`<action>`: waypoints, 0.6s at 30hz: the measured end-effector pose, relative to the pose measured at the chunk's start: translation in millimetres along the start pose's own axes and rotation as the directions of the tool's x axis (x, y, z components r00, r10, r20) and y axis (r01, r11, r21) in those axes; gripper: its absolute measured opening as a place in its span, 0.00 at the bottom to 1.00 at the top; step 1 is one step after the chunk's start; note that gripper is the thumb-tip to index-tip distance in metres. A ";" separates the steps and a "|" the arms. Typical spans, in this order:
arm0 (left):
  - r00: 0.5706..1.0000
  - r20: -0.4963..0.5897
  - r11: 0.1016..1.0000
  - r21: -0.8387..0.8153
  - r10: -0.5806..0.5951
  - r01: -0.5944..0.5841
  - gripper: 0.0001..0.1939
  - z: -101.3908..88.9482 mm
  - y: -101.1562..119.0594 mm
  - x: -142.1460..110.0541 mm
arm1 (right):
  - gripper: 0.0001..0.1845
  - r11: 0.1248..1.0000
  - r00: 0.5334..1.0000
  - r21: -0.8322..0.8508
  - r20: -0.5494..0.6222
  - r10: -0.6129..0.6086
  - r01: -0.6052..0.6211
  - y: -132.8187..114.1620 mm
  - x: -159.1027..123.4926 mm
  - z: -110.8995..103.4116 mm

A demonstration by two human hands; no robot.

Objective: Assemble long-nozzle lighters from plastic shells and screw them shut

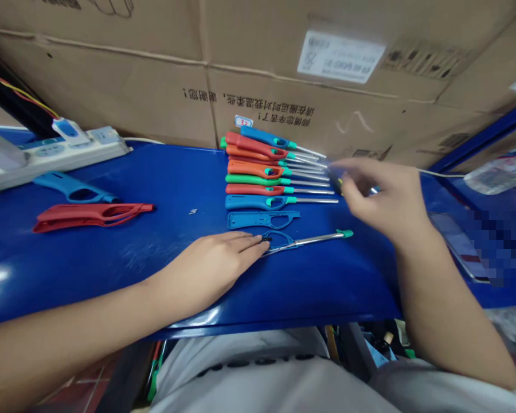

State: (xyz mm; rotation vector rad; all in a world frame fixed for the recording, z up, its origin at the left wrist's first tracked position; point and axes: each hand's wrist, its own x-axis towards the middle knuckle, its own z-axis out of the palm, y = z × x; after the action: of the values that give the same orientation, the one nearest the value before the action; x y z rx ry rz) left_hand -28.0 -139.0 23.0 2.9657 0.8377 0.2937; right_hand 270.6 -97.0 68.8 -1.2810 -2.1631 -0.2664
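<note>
My left hand point(217, 261) lies over the handle of an opened blue gas lighter point(279, 238), its fingers together and pressing it to the table. The lighter's metal tube point(318, 238) sticks out to the right and ends in a green tip point(347, 233). My right hand point(378, 192) is raised to the right of the lighter row, fingers curled round a dark, blurred thing point(337, 175) that I cannot make out. A loose blue handle half point(245, 220) lies just beyond my left fingers. Behind it, several assembled lighters point(258, 169) in blue, red, orange and green lie side by side.
To the left lie a red handle shell point(90, 217) and a blue one point(75, 186). Several tiny metal pins point(193, 211) sit on the blue table point(155, 172). A power strip point(51, 152) stands back left, a phone point(460, 246) at right. Cardboard point(258, 57) walls the back.
</note>
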 end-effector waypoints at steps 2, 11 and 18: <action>1.000 0.014 1.000 0.010 -0.010 0.010 0.20 -0.2 0.1 0.4 | 0.15 0.992 0.991 -0.030 -0.058 0.123 -0.124 16.1 4.4 -7.1; 1.000 -0.005 0.993 0.119 -0.024 0.025 0.21 2.0 0.8 2.0 | 0.13 0.896 0.896 -0.138 -0.217 0.388 -0.422 97.7 5.8 -24.0; 0.996 -0.073 0.999 0.012 -0.043 0.044 0.18 2.9 -2.6 4.3 | 0.10 0.871 0.849 -0.095 -0.294 0.439 -0.483 157.8 -8.1 -20.2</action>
State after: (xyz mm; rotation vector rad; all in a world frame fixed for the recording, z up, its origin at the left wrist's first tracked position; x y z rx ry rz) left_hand -25.2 -134.5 20.6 2.9610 0.9144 0.3973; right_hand 415.4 -31.1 59.9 -1.7109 -1.5744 -0.3954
